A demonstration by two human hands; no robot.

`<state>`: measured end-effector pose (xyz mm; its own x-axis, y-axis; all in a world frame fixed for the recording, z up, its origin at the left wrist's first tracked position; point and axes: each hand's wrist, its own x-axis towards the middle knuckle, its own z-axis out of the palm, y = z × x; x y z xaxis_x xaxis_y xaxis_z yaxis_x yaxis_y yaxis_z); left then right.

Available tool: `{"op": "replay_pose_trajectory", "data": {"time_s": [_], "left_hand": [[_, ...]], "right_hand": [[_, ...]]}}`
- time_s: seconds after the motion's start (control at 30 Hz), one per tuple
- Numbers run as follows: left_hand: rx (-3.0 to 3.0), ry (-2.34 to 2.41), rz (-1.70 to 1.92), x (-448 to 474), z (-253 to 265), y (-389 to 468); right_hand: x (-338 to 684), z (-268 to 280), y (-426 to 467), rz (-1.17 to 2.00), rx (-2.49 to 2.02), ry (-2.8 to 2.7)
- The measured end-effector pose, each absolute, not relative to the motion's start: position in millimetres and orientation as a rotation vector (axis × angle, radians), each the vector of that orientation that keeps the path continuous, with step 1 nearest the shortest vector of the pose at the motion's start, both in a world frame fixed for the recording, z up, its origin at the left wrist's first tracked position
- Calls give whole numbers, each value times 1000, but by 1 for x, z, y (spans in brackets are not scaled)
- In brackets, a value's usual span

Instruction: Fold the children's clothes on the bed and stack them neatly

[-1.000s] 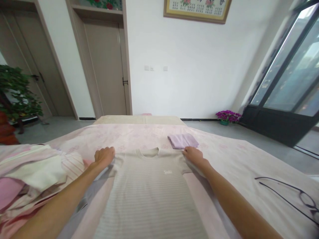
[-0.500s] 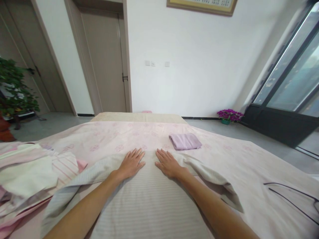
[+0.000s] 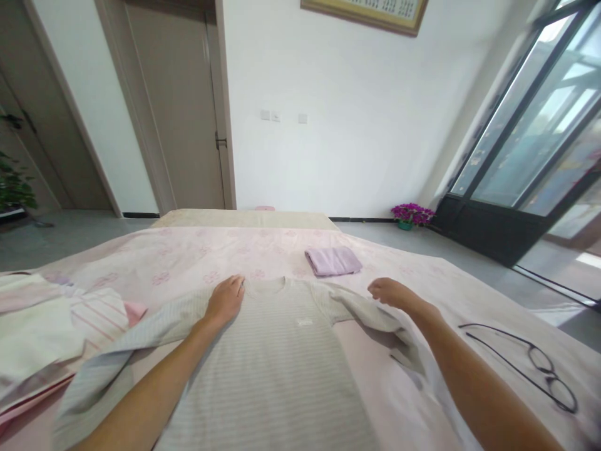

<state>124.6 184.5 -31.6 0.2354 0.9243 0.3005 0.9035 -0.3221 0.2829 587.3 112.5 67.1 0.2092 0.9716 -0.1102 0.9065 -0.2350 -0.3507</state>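
Your shirt (image 3: 277, 369) looks soft, best held by its shoulders (image 3: 322, 291); left hand (image 3: 226, 299) and right hand (image 3: 390, 292) fingers curl, grip unclear.

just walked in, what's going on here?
A striped long-sleeved top lies spread on a pink floral sheet. The person's left hand is on it, left of the collar; the right hand, loosely curled, is by the right-side sleeve, contact unclear. Folded lavender cloth lies beyond, piled clothes left, eyeglasses right.
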Motion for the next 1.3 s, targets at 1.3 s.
{"op": "replay_pose_trajectory", "data": {"time_s": [1.3], "left_hand": [[2597,1881,582,128,-34,183]], "right_hand": [[491,-27,98,-177,-1922,-2369]]}}
